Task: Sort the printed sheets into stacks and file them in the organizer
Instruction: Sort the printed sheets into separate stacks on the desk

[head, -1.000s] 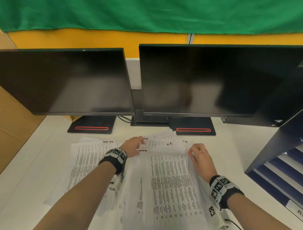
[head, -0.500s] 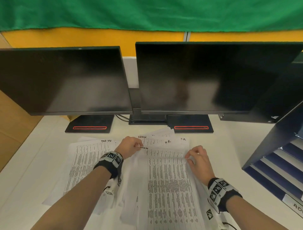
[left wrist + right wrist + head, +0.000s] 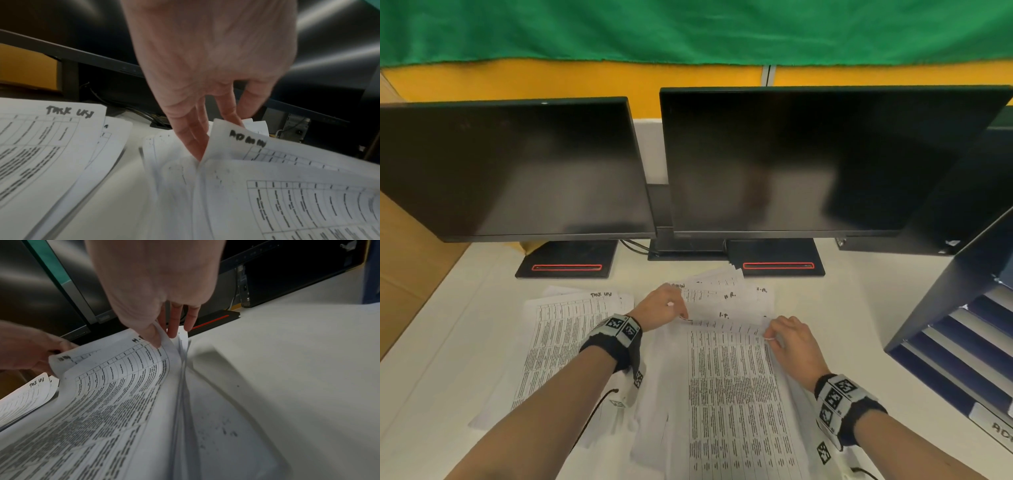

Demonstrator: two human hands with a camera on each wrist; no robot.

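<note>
A loose pile of printed sheets (image 3: 732, 394) lies in front of me on the white desk (image 3: 859, 308). My left hand (image 3: 683, 315) pinches the far left corner of the top sheet, which is marked ADMIN (image 3: 246, 141). My right hand (image 3: 768, 334) pinches its far right corner between thumb and fingers (image 3: 152, 335), curling that edge up off the pile. More sheets with handwritten labels (image 3: 729, 294) fan out behind the hands. A separate stack headed in marker (image 3: 565, 342) lies to the left. The dark blue organizer (image 3: 962, 325) stands at the right.
Two dark monitors (image 3: 808, 161) on black stands (image 3: 777, 263) close off the back of the desk, with cables (image 3: 633, 245) between them. A brown board (image 3: 404, 274) borders the left side. Bare desk shows between the pile and the organizer.
Both hands have drawn the top sheet's far edge a little toward me and lifted it, uncovering more of the labelled sheets behind.
</note>
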